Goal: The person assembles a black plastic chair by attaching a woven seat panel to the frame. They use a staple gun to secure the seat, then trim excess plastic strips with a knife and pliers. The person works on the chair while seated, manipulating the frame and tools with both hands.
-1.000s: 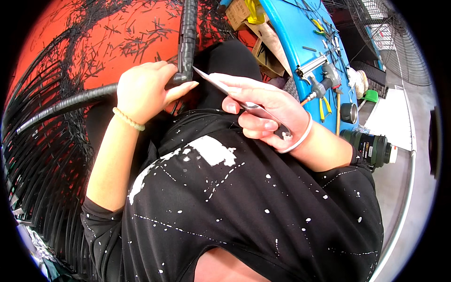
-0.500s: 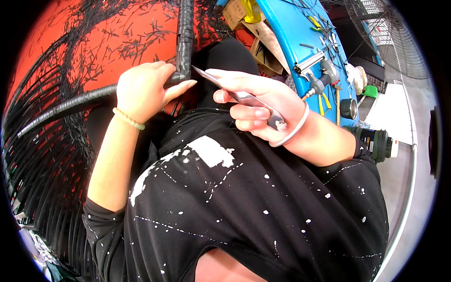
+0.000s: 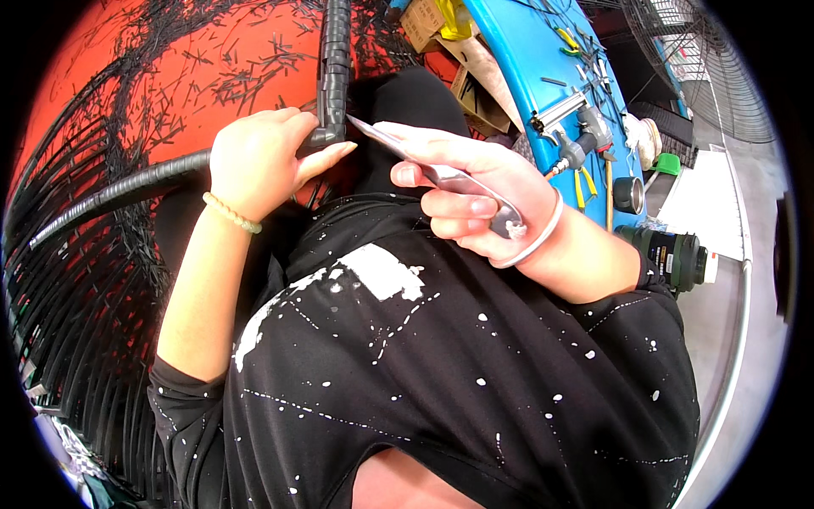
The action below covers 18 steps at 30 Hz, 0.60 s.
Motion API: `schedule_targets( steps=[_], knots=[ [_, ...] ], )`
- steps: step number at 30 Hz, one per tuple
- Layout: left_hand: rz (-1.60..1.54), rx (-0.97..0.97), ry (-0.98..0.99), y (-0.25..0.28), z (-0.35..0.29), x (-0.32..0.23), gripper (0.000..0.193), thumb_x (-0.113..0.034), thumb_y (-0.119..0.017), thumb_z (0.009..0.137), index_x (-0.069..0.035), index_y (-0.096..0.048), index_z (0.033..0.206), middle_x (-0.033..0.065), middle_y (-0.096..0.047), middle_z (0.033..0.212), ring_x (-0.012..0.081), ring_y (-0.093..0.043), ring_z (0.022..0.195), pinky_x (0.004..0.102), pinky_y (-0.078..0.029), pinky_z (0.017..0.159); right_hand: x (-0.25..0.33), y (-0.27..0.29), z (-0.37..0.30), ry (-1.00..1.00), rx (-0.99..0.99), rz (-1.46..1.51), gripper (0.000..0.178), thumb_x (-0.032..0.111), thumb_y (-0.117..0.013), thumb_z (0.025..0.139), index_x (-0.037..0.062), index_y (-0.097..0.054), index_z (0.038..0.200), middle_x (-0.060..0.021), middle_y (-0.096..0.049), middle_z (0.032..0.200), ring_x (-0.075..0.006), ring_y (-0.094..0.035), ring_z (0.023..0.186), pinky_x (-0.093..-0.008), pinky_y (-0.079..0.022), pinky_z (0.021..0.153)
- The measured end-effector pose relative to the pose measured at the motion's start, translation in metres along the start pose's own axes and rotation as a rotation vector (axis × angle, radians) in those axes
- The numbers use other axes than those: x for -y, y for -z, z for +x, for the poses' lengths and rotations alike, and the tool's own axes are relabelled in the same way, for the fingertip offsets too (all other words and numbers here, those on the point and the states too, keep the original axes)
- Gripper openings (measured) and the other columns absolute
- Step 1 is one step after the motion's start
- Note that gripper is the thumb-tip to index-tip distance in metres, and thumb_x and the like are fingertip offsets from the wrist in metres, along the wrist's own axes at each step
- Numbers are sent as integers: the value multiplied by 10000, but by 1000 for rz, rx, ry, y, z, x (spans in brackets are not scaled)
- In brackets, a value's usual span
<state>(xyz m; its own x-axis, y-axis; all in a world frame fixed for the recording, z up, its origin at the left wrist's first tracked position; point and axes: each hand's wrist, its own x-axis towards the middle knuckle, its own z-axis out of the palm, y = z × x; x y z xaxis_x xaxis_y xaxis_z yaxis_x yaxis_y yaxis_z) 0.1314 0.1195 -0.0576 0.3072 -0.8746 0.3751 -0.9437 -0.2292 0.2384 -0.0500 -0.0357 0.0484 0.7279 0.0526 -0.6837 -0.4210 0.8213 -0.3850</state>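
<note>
A black frame point(image 3: 336, 68), wound with flat dark strips, forms a corner in front of me, one bar running away and the other curving off to the left. My left hand point(image 3: 254, 161) is closed over the left bar just beside that corner, its thumb stretched along the near side. In my right hand point(image 3: 504, 191) is a silver knife point(image 3: 456, 180) with a slim pointed blade and a whitish tuft at its butt end. The blade tip points at the frame's corner and appears slightly apart from it.
Black strips point(image 3: 76, 339) hang in a dense row at left. Short black offcuts point(image 3: 263, 64) litter the red surface point(image 3: 195, 93). At right, a blue table point(image 3: 526, 51) bears a pneumatic tool point(image 3: 585, 144), yellow-handled pliers point(image 3: 585, 187) and a tape roll point(image 3: 628, 195). Cardboard boxes point(image 3: 424, 25) stand beside it.
My right hand has shifted slightly to the right with the knife. My left hand and the frame look almost unmoved.
</note>
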Motion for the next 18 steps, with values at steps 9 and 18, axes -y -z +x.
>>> schedule_targets(
  steps=[9, 18],
  knots=[
    [-7, 37, 18, 2, -1, -1, 439, -532, -720, 827, -109, -638, 744, 46, -612, 694, 268, -642, 630, 374, -484, 528, 1, -8, -1, -9, -54, 22, 325, 175, -505, 1045, 71, -487, 1352, -36, -585, 925, -13, -402, 409, -181, -302, 347],
    [-15, 20, 3, 2, -2, -2, 436, -526, -719, 830, -107, -639, 741, 47, -616, 699, 269, -643, 632, 376, -485, 530, -1, -1, -1, 9, 55, 41, 209, 151, -564, 1008, 79, -579, 1204, -6, -592, 892, -6, -388, 474, -187, -319, 426]
  ],
)
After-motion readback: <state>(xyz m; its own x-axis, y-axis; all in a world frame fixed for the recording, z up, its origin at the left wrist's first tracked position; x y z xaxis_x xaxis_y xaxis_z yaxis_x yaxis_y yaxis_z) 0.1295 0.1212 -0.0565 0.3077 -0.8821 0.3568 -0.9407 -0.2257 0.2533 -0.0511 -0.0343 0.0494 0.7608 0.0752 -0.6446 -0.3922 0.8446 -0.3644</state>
